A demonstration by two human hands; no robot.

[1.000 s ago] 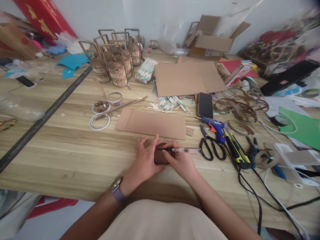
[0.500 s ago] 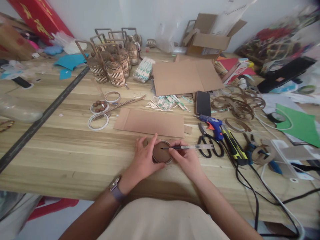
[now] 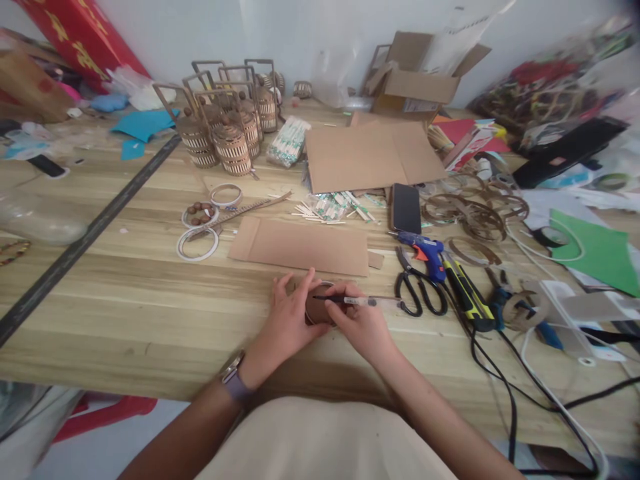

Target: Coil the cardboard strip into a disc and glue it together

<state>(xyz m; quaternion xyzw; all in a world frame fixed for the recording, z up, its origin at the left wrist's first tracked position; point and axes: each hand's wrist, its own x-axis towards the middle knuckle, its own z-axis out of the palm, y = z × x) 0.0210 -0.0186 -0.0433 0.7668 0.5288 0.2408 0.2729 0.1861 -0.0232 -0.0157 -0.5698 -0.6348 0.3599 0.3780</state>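
Observation:
At the near middle of the table, a thin round ring (image 3: pixel 327 284) lies with brown cardboard (image 3: pixel 317 311) showing inside it. My left hand (image 3: pixel 286 325) is curved around the ring's left side, thumb at the near edge and fingers along the far edge, gripping it against the surface. Pinched between the fingers of my right hand (image 3: pixel 367 328) is a pen (image 3: pixel 367 301) with a dark front end and a clear barrel. Its tip points left over the cardboard inside the ring; whether it touches, I cannot tell. My right fingers cover the ring's right side.
Just beyond my hands lies a cardboard strip (image 3: pixel 300 245). To the right are black-handled scissors (image 3: pixel 420 287), a blue glue gun (image 3: pixel 431 255), a yellow utility knife (image 3: pixel 469 297) and cables. White rings (image 3: pixel 197 245) lie left; several small woven lanterns (image 3: pixel 233 147) stand behind.
My right hand has shifted left with the pen, so its tip sits further over the cardboard inside the ring. My left hand stays in place.

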